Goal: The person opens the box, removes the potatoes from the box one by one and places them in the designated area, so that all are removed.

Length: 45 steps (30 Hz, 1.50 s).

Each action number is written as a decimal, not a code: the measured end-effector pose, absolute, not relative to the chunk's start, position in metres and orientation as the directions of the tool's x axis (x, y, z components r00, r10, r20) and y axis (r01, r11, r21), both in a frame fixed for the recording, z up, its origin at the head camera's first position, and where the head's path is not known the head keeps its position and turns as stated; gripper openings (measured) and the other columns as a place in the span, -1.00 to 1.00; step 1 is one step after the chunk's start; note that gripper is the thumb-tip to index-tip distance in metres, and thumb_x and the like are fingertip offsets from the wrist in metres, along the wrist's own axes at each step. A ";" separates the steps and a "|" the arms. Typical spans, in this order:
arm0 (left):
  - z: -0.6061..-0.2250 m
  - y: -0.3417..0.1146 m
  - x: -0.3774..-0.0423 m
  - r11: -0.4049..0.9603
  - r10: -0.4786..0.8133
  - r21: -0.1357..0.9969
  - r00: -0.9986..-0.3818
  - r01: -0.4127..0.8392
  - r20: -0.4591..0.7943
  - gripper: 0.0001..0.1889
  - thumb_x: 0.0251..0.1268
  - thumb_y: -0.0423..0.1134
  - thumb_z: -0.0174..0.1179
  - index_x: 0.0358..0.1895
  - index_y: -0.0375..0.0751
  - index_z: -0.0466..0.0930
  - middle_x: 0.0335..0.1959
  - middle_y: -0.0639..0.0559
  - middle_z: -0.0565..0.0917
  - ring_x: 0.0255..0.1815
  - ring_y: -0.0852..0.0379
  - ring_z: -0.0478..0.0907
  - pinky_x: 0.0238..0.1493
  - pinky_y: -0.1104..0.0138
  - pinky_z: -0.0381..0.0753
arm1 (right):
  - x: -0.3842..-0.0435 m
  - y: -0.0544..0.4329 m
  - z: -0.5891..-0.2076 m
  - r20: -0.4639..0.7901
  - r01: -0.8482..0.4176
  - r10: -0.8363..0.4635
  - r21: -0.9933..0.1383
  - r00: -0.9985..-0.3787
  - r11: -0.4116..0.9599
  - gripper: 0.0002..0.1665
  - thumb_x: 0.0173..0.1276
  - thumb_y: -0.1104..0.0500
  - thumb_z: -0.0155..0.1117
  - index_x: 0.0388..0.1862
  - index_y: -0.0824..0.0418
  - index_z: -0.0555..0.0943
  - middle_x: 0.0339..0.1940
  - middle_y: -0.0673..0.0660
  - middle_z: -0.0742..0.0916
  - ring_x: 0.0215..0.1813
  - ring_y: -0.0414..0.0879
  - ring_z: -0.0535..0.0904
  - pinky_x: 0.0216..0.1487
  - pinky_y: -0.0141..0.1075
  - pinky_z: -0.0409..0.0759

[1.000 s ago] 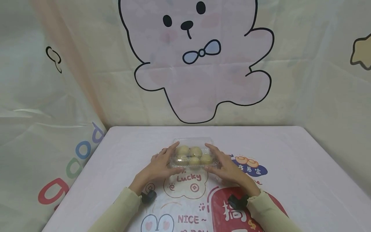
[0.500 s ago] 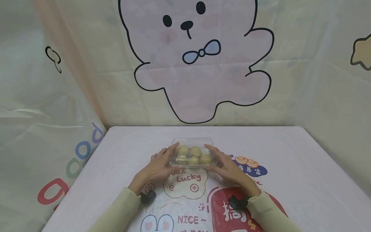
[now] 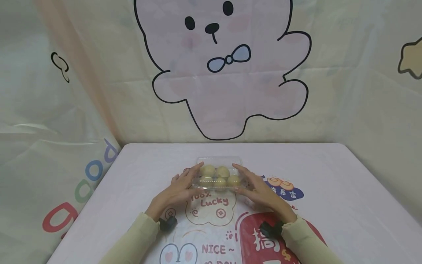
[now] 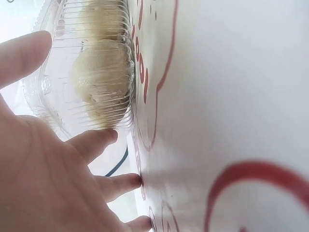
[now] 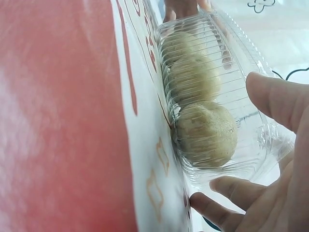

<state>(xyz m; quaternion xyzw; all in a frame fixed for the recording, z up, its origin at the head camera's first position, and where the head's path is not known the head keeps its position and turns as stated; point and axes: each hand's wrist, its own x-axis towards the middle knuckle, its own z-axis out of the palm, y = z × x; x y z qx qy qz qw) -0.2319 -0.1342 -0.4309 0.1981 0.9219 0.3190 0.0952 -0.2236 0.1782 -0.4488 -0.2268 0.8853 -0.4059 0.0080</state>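
Note:
A clear plastic clamshell box (image 3: 220,161) sits on the table holding several round, pale yellow balls (image 3: 208,171) that look like pastries. My left hand (image 3: 179,187) is at its left side, fingers spread, with the thumb near the front edge. Opposite it, my right hand (image 3: 258,189) flanks the right end with relaxed, parted fingers. In the left wrist view, one fingertip comes right to the ribbed wall of the box (image 4: 53,96), and lower fingers reach the tabletop. The right wrist view shows fingertips by the box's (image 5: 248,108) near corner; a ball (image 5: 205,135) lies behind the ribs.
The white tabletop (image 3: 158,157) carries printed drawings, including a red patch (image 3: 248,234) by the right forearm and a blue oval (image 3: 290,193) beside the right hand. A printed cloth backdrop (image 3: 115,91) stands behind the table and along its left side.
Both thumbs have drawn slightly apart, away from the middle of the box's front edge. The box and the balls stay almost where they were.

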 end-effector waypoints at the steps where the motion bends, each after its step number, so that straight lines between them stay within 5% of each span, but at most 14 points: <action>1: -0.431 -0.135 -0.232 0.715 0.429 0.631 -0.902 0.302 -0.053 -0.11 0.38 0.11 0.13 0.66 0.38 -0.19 0.69 0.04 0.09 0.72 -0.20 -0.15 0.62 -0.27 -0.31 | -0.223 0.178 -0.449 0.169 -0.393 -0.407 -0.723 -0.898 0.568 -0.09 0.41 -0.12 0.31 0.64 -0.31 0.12 0.65 0.15 0.31 0.60 0.35 0.24 0.33 0.39 0.43; 10: -0.432 -0.137 -0.233 0.693 0.455 0.637 -0.890 0.337 -0.023 -0.16 0.43 0.06 0.09 0.66 0.36 -0.16 0.65 0.03 0.20 0.72 -0.16 -0.11 0.60 -0.31 -0.34 | -0.223 0.178 -0.448 0.173 -0.399 -0.410 -0.722 -0.895 0.565 -0.08 0.40 -0.14 0.31 0.65 -0.25 0.13 0.65 0.15 0.32 0.61 0.32 0.23 0.37 0.39 0.39; 16: -0.434 -0.139 -0.235 0.723 0.444 0.564 -0.894 0.400 0.066 -0.18 0.37 0.11 0.17 0.63 0.42 -0.02 0.55 0.04 0.39 0.62 -0.14 0.20 0.58 -0.30 -0.08 | -0.224 0.179 -0.447 0.182 -0.408 -0.412 -0.714 -0.893 0.569 -0.09 0.40 -0.17 0.30 0.64 -0.25 0.14 0.64 0.17 0.33 0.61 0.33 0.23 0.38 0.39 0.37; 24: -0.436 -0.141 -0.233 0.739 0.404 0.548 -0.909 0.392 0.106 -0.20 0.33 0.17 0.22 0.59 0.53 0.06 0.53 0.01 0.41 0.54 -0.27 0.31 0.45 -0.34 0.26 | -0.225 0.179 -0.449 0.171 -0.396 -0.406 -0.717 -0.898 0.574 -0.08 0.40 -0.16 0.32 0.64 -0.31 0.12 0.65 0.15 0.32 0.62 0.31 0.22 0.41 0.40 0.34; 38: -0.437 -0.141 -0.232 0.666 0.416 0.634 -0.901 0.393 0.121 -0.22 0.35 0.06 0.24 0.59 0.42 0.12 0.46 0.04 0.50 0.47 -0.14 0.45 0.50 -0.24 0.27 | -0.224 0.178 -0.448 0.185 -0.411 -0.417 -0.721 -0.890 0.558 -0.08 0.40 -0.13 0.33 0.64 -0.29 0.13 0.64 0.14 0.33 0.62 0.30 0.23 0.40 0.39 0.35; 45: -0.439 -0.140 -0.233 0.645 0.416 0.659 -0.901 0.387 0.122 -0.21 0.36 -0.08 0.22 0.60 0.42 0.10 0.56 0.09 0.38 0.50 -0.15 0.41 0.51 -0.27 0.22 | -0.225 0.177 -0.448 0.194 -0.418 -0.416 -0.715 -0.888 0.560 -0.08 0.40 -0.13 0.33 0.64 -0.28 0.14 0.63 0.14 0.35 0.60 0.29 0.27 0.39 0.37 0.38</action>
